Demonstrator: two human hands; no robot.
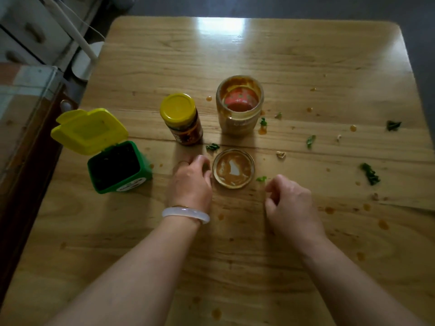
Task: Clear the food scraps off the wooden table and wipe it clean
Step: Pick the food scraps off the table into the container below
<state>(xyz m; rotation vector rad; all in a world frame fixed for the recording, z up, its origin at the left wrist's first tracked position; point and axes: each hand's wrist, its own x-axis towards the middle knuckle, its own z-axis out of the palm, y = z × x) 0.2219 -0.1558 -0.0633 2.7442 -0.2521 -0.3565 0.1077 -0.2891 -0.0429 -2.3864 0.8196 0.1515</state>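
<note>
The wooden table [259, 55] carries green leaf scraps [370, 173], nut bits [280, 154] and orange sauce drops [329, 210], mostly on its right half. A sauce-smeared jar lid [233, 168] lies upside down in the middle. My left hand [190, 182] rests just left of the lid, fingers curled, its thumb side touching the rim. My right hand [290, 203] hovers to the lid's right, fingers loosely curled and holding nothing, close to a small green scrap [261, 179].
An open glass jar [239, 105] with sauce stands behind the lid. A yellow-capped jar [182, 120] stands to its left. A small green bin [118, 167] with its yellow flip lid [88, 130] open sits at the left. A glass cabinet lies beyond the left edge.
</note>
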